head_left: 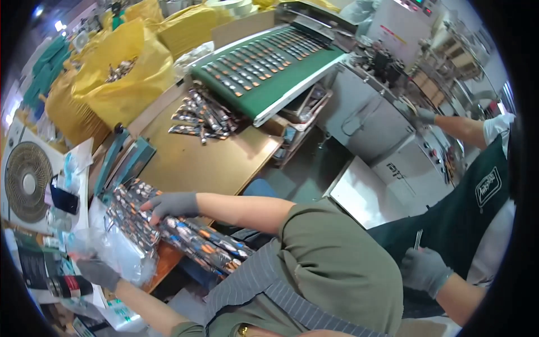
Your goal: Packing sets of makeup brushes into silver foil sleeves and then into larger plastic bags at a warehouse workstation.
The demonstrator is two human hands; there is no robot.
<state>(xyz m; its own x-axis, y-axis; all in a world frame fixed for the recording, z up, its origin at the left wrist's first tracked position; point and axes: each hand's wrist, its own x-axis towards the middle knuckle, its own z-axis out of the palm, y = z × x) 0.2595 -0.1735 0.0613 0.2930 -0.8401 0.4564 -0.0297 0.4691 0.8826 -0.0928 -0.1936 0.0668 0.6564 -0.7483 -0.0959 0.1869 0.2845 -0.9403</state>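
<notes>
My left hand [100, 272], in a grey glove, is at the lower left with its fingers closed at a clear plastic bag [96, 242]. My right hand [171, 206], gloved alike, rests on a row of slim printed packets [205, 242] with dark, orange and white markings. Its fingers are stretched out over them. The row runs along the near side of the tan table toward my lap. Flat clear bags [132, 255] lie between the two hands.
A green conveyor belt [247, 101] carries rows of slim packets, with a loose pile [205, 112] below its end. A teal bag sealer [123, 160], a fan [28, 182] and a yellow sack [126, 73] stand left. A co-worker's gloved hand [425, 271] holds thin sticks at right.
</notes>
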